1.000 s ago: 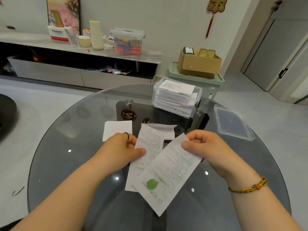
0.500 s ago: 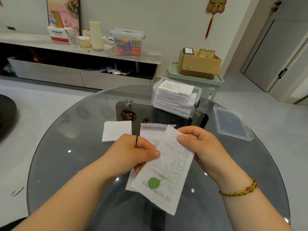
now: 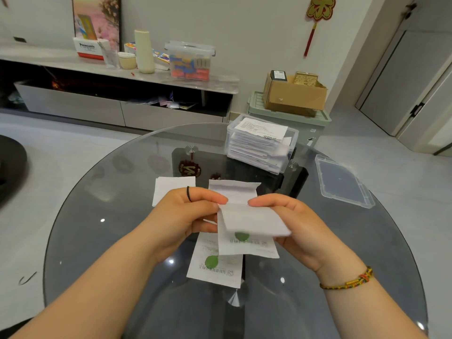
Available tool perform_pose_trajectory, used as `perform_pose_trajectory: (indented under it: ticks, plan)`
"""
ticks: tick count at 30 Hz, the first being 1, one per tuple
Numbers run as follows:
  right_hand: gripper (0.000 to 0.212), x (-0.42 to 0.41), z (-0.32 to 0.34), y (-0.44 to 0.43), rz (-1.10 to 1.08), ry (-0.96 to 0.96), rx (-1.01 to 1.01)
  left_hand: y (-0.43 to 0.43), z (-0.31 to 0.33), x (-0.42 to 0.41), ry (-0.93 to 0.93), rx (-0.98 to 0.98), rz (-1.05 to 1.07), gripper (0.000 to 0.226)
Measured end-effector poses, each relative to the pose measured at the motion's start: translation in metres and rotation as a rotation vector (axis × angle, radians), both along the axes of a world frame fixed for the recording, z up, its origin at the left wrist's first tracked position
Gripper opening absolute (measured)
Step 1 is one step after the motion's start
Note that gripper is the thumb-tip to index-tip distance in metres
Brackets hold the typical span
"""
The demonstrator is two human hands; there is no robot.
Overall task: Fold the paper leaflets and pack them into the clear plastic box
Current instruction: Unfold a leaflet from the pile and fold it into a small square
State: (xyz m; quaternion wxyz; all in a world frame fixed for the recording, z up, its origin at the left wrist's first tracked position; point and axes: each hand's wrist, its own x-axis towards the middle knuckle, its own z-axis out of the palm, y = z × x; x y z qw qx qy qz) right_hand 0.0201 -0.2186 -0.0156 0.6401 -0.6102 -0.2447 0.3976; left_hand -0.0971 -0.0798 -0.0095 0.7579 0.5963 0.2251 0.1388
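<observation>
Leaflet [image 3: 254, 222] pinched by left hand [image 3: 186, 216] and right hand [image 3: 302, 230] | round glass table [image 3: 105, 231] | grey floor [image 3: 49, 143]

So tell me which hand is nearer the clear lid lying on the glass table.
Right. The right hand, pinching the leaflet, sits below-left of the clear lid without touching it; the left hand grips the leaflet's other edge, farther left.

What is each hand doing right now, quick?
Left hand: closed, pinching the top edge of the half-folded white paper leaflet with the green spot.
Right hand: closed, pinching the same leaflet's right side.
</observation>
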Motion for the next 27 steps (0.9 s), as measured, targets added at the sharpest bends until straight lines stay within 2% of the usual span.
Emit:
perform_pose_trajectory:
  ticks: [3,4,6,8,10,14,19,21,24,27]
  plan:
    - [0.056,-0.001,0.002,0.001,-0.017,0.020,0.016,0.001,0.000,0.000,0.010,0.013,0.015,0.041]
    - [0.052,-0.001,0.002,0.001,-0.020,0.020,0.031,0.001,0.000,0.000,0.016,0.034,0.018,0.039]
    - [0.030,-0.003,0.004,0.001,-0.003,-0.021,0.036,0.000,0.001,0.001,0.035,0.104,0.016,0.036]
    - [0.017,-0.003,0.001,0.001,0.021,-0.125,-0.042,-0.002,0.000,0.002,0.068,0.201,0.008,0.029]
    - [0.021,-0.002,-0.002,0.001,0.011,-0.202,-0.113,-0.001,-0.004,0.003,0.137,0.381,0.015,0.023]
    - [0.019,0.004,-0.005,-0.002,-0.033,-0.371,-0.266,0.006,-0.015,0.002,0.387,0.874,0.010,0.010]
    - [0.018,0.010,-0.007,-0.004,-0.003,-0.437,-0.347,0.004,-0.015,0.001,0.586,1.156,-0.043,0.032]
    - [0.019,0.012,-0.006,-0.006,0.008,-0.442,-0.366,0.003,-0.015,0.002,0.616,1.175,-0.065,0.034]
    - [0.019,0.015,-0.002,-0.011,0.038,-0.442,-0.415,0.006,-0.015,0.001,0.631,1.090,-0.105,0.023]
    - [0.019,0.016,-0.004,-0.012,0.066,-0.522,-0.516,0.011,-0.017,0.002,0.644,1.032,-0.138,0.024]
